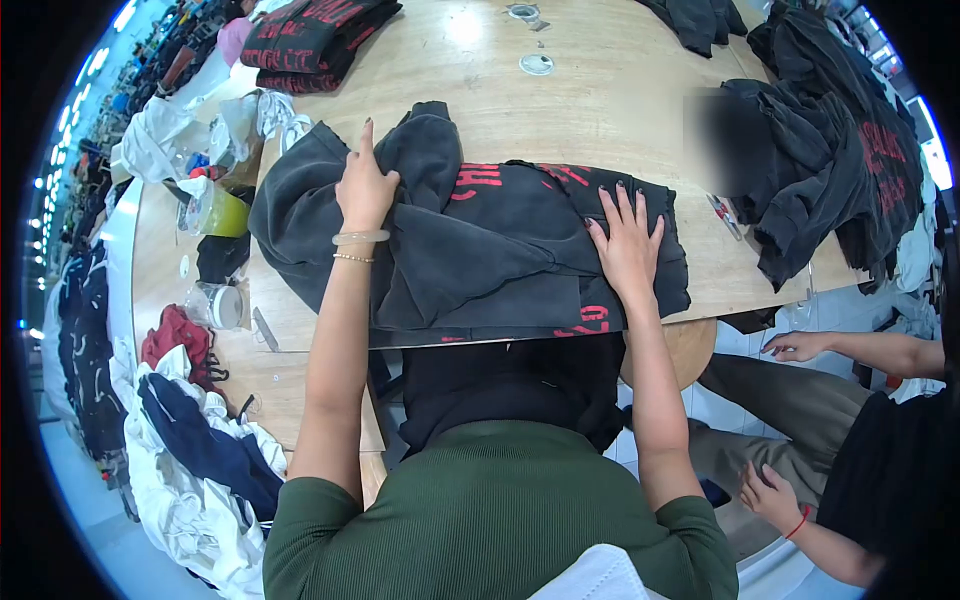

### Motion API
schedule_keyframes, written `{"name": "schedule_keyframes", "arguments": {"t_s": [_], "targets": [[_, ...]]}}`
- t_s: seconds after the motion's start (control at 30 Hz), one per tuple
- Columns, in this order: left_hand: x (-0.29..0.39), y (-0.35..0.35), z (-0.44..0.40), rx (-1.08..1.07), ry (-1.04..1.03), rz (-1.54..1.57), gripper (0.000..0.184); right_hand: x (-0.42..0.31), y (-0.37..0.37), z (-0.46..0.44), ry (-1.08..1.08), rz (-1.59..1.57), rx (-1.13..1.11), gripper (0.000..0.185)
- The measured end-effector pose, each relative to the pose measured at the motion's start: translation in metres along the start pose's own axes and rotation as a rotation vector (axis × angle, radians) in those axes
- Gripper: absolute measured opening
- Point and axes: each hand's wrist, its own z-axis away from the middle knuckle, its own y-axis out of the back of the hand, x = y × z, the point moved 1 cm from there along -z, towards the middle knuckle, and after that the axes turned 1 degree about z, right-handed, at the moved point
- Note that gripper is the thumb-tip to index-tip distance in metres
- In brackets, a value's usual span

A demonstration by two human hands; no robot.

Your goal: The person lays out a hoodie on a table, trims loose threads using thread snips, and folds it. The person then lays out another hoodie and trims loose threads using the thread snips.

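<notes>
A dark grey sweatshirt (480,262) with red lettering lies partly folded across the table edge in front of me. On its left, bunched part rests my left hand (366,192), index finger stretched out and thumb apart; its other fingers are partly hidden. My right hand (630,243) lies flat on the right end of the garment with fingers spread. One sleeve runs slantwise over the body between both hands. The hood-like bulge of cloth at the left is loose and rumpled.
Folded dark garments (318,45) are stacked at the back left. More dark garments (800,170) lie at the right, near small snips (724,218). A cup of yellow-green liquid (220,212) and a clear jar (222,306) stand left. A seated person's hand (772,497) is at lower right.
</notes>
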Motion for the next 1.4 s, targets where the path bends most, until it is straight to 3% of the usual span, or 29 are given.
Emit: {"name": "schedule_keyframes", "arguments": {"t_s": [0.03,0.13,0.23,0.27,0.33,0.37,0.43,0.5,0.53,0.57,0.6,0.7,0.77,0.8,0.83,0.87,0.97,1.0,1.03,1.07,1.13,1.17,1.23,1.27,1.33,1.37,1.4], "targets": [[-0.007,0.001,0.0,0.001,0.002,-0.003,0.083,-0.001,0.002,0.0,-0.008,-0.002,-0.004,0.052],[-0.014,0.02,0.022,0.382,-0.227,0.289,0.072,-0.001,0.0,-0.001,-0.021,0.006,-0.003,0.052],[0.001,0.073,0.074,0.356,-0.042,0.603,0.069,0.0,0.001,-0.001,-0.019,0.006,-0.002,0.052],[-0.01,0.076,0.089,0.369,-0.087,0.632,0.07,0.0,0.002,-0.001,-0.02,0.01,0.002,0.052],[-0.031,0.083,0.117,0.414,-0.212,0.009,0.073,-0.001,0.002,-0.001,-0.016,0.007,0.002,0.052],[-0.039,0.088,0.128,0.415,-0.206,0.004,0.073,-0.001,0.003,-0.002,-0.02,0.002,0.001,0.053],[-0.056,0.093,0.148,0.041,-0.117,0.752,0.079,0.0,0.002,-0.002,-0.026,-0.006,0.002,0.053],[-0.077,0.099,0.178,-0.301,0.028,1.253,0.088,-0.001,0.004,-0.002,-0.027,-0.003,-0.009,0.053],[-0.117,0.096,0.2,-0.502,0.024,1.248,0.086,-0.001,0.006,-0.002,-0.028,0.002,-0.015,0.054],[-0.139,0.102,0.194,-0.938,-0.516,1.086,0.068,-0.001,0.006,-0.002,-0.027,-0.008,-0.013,0.053],[-0.121,0.116,0.188,-1.387,-0.521,0.836,0.043,-0.002,0.007,-0.003,-0.022,-0.008,-0.003,0.053],[-0.137,0.117,0.188,-1.129,-0.027,0.591,0.033,-0.001,0.007,-0.004,-0.032,-0.013,-0.025,0.052],[-0.141,0.13,0.153,-0.633,0.009,0.211,0.025,-0.001,0.006,-0.004,-0.033,-0.01,-0.032,0.052],[-0.137,0.132,0.132,-0.4,-0.069,0.142,0.031,-0.001,0.006,-0.004,-0.037,-0.012,-0.033,0.052],[-0.138,0.122,0.107,-0.234,-0.322,0.239,0.045,-0.002,0.008,-0.005,-0.038,-0.018,-0.03,0.052],[-0.114,0.121,0.081,-0.263,-0.363,0.22,0.059,-0.001,0.008,-0.005,-0.03,-0.02,-0.03,0.052],[-0.091,0.062,0.011,-0.234,-0.687,0.2,0.075,0.0,0.007,-0.005,-0.052,-0.051,-0.024,0.05],[-0.091,0.042,-0.011,-0.305,-0.732,0.175,0.075,0.0,0.007,-0.005,-0.054,-0.053,-0.019,0.05],[-0.096,0.022,-0.035,-0.3,-0.812,0.105,0.055,0.001,0.007,-0.004,-0.045,-0.042,-0.015,0.05],[-0.1,0.014,-0.053,-0.299,-0.819,0.107,0.055,0.002,0.007,-0.004,-0.037,-0.029,-0.01,0.05],[-0.104,0.006,-0.079,-0.365,-0.417,0.23,0.028,0.017,0.002,-0.01,-0.036,-0.015,0.019,0.049],[-0.101,-0.002,-0.08,-0.373,-0.428,0.228,0.028,0.025,0.0,-0.011,-0.033,-0.006,0.037,0.049],[-0.096,-0.016,-0.077,0.012,-0.287,0.021,0.025,0.031,-0.002,-0.022,-0.004,-0.008,0.051,0.048],[-0.096,-0.019,-0.084,0.018,-0.296,0.031,0.025,0.034,-0.003,-0.028,-0.001,0.016,0.046,0.049],[-0.109,-0.024,-0.099,-0.322,-0.322,0.312,0.02,0.036,-0.002,-0.037,-0.016,0.029,0.028,0.048],[-0.117,-0.025,-0.098,-0.489,-0.311,0.721,0.018,0.037,-0.001,-0.037,-0.026,0.027,-0.002,0.048],[-0.118,-0.015,-0.094,-0.518,-0.278,0.738,0.018,0.03,0.007,-0.036,-0.024,0.034,-0.006,0.048]]}}
